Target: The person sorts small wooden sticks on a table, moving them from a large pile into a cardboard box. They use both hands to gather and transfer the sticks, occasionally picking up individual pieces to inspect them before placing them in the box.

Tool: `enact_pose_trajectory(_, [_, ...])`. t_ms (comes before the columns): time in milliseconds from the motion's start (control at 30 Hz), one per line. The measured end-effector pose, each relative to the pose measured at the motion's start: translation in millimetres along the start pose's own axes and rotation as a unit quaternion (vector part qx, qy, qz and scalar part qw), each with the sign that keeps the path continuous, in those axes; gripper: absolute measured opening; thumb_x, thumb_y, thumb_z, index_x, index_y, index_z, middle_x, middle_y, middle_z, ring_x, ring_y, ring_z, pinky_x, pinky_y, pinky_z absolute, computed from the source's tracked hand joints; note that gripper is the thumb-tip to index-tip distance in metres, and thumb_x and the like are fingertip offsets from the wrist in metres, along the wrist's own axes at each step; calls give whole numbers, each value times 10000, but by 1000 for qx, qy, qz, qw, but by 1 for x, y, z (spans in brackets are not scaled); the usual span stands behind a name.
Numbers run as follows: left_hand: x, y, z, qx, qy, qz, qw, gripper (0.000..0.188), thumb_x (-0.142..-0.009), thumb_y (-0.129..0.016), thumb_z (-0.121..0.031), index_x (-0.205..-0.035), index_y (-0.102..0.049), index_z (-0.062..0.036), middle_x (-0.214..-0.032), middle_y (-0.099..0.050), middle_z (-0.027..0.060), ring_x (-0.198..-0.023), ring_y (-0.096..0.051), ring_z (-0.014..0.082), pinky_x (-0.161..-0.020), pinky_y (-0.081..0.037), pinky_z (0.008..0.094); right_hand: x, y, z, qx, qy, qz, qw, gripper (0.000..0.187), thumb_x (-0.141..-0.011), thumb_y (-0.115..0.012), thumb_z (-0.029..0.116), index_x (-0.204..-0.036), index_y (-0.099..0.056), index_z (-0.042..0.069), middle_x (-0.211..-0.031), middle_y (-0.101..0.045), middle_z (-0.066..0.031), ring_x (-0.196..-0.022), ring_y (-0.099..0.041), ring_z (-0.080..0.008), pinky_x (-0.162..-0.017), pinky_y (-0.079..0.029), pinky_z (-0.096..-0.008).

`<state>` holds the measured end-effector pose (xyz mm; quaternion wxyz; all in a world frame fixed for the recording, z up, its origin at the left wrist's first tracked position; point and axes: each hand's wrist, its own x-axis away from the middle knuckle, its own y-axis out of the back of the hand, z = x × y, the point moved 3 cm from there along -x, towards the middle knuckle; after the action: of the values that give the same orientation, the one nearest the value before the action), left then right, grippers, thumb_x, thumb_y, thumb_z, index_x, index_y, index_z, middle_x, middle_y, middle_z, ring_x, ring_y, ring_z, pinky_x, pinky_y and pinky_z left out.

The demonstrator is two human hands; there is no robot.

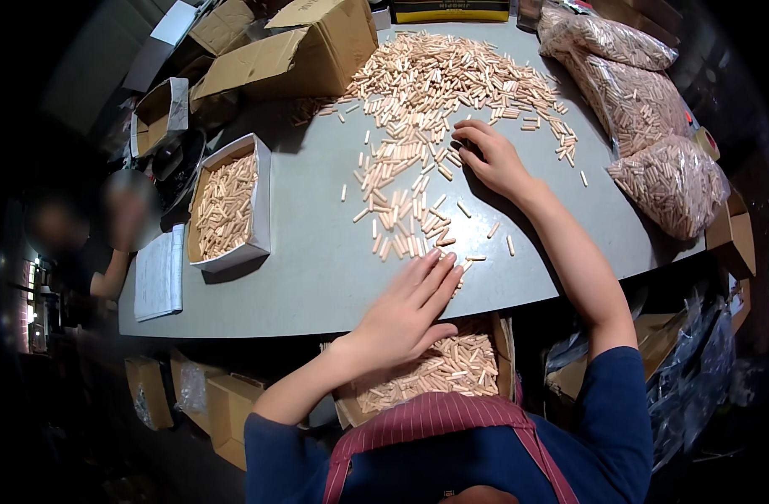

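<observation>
Wooden dowel pins (452,71) lie in a large heap at the far side of the table, and a looser trail of them runs toward me. My left hand (405,307) is at the table's near edge, fingers stretched out flat over a few pins. Below its palm, a cardboard box (506,357) full of pins sits under the edge, partly hidden by my hand and apron. My right hand (492,160) rests beside the trail's right side, its fingers loosely bent and apart, with no pin visible in it.
A white-sided box (261,206) of pins stands at left beside a notebook (159,273). Bulging clear bags (670,181) of pins line the right side. An open carton (326,63) stands at the back left. Another person's arm (113,273) shows at far left.
</observation>
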<state>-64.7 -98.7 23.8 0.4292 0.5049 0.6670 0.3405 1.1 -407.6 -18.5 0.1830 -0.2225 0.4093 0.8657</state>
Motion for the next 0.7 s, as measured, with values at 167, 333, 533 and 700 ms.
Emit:
enact_pose_trajectory(167, [13,-1,5,-46,-22,71,996,812,-994,-675,-412,-1601,-371,35,-1654,-396,222,-1544,-362,387,-1283,-272,497,2,-1,-2,-4,0,12,1000,172,-957,-637,105,-1099,-706,36,-1293,-680,-117,-1135,-673,-345,-953,-556,-419])
enact_pose_trajectory(333, [57,18,13,118,-68,87,987,768,-994,-699,-379,-1583,-417,25,-1619,-448,231,-1520,-406,397,-1277,-299,504,2,-7,2,10,-19,10,1000,176,-971,-638,128,-1106,-712,42,-1321,-673,-116,-1152,-673,-342,-963,-555,-419])
enact_pose_trajectory(533, [71,40,99,94,208,-98,969,654,-1084,-538,-267,-1612,-331,61,-1652,-375,285,-1563,-312,446,-1294,-226,494,8,-21,24,-14,-23,19,999,311,-1037,-583,237,-1219,-678,4,-1401,-626,-206,-1284,-598,-409,-1107,-476,-476])
enact_pose_trajectory(700, [38,47,164,-39,244,-99,964,703,-1112,-458,-361,-1618,-272,91,-1646,-333,344,-1577,-250,475,-1304,-171,489,16,-35,83,96,138,177,970,417,-1093,-496,331,-1328,-577,-3,-1559,-467,-240,-1463,-427,-383,-1224,-327,-535])
